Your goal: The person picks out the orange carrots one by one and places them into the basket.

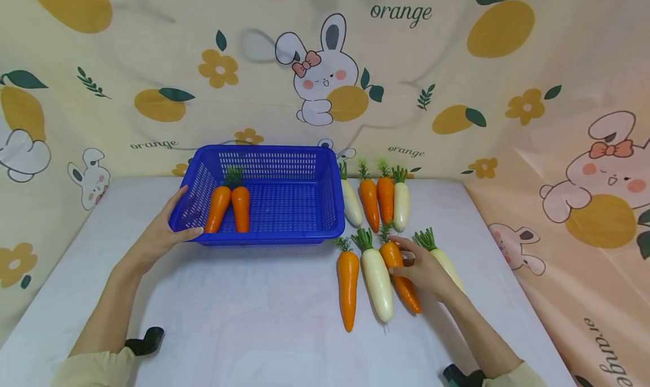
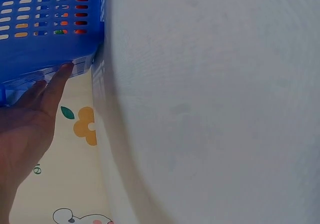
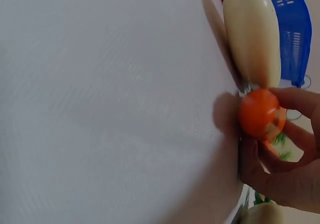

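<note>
My left hand (image 1: 166, 224) holds the near left corner of a blue plastic basket (image 1: 274, 238), thumb at the front rim and fingers along the outer side. In the left wrist view those fingers (image 2: 56, 91) lie against the basket wall. Two carrots (image 1: 218, 207) lie side by side inside, at the left. My right hand (image 1: 424, 268) pinches another carrot (image 1: 404, 285) near its leafy end, to the right of the basket. The right wrist view shows this carrot's orange tip (image 3: 257, 113) end-on between thumb and fingers. Whether it touches the table is unclear.
Left of the held carrot lie a white radish (image 1: 378, 285) and a carrot (image 1: 347, 291). Another white radish (image 1: 447, 267) is partly behind my right hand. Behind them lies a row of carrots (image 1: 369, 203) and white radishes (image 1: 401, 206). A printed cloth (image 1: 244, 116) hangs at the back.
</note>
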### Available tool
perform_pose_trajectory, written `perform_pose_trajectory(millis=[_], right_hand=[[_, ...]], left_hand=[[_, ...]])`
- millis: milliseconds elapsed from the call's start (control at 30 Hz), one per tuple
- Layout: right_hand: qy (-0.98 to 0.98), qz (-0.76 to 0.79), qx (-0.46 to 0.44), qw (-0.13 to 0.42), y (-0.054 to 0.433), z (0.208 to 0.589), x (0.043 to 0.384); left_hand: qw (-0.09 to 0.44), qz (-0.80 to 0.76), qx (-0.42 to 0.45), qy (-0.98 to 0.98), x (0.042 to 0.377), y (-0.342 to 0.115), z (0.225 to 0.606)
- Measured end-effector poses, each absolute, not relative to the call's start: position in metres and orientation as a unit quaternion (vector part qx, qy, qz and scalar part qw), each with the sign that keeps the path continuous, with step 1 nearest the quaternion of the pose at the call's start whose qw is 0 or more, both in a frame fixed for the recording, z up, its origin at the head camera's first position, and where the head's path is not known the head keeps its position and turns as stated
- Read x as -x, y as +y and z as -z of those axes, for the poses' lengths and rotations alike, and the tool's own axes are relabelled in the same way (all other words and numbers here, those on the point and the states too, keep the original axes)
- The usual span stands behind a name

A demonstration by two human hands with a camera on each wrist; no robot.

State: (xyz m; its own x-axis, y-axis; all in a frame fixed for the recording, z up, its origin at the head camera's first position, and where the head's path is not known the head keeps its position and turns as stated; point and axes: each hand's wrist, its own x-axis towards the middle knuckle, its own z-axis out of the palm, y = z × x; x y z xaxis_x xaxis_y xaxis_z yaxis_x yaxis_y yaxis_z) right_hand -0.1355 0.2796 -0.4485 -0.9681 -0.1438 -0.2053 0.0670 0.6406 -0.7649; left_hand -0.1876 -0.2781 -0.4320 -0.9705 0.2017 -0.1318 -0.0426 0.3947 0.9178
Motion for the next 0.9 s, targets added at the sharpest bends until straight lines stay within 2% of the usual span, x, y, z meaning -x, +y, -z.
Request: perform_pose_trajectory(millis=[367, 900], right_hand=[[0.867, 0.483, -0.001, 0.124, 0.281, 0.450, 0.145], [0.844, 0.522, 0.052, 0.110, 0.251, 0.396, 0.192]], left_hand=[[0.114, -0.537, -0.043, 0.835, 0.189, -0.281, 0.435], [0.119, -0.502, -0.036, 0.856, 0.189, -0.276, 0.425]])
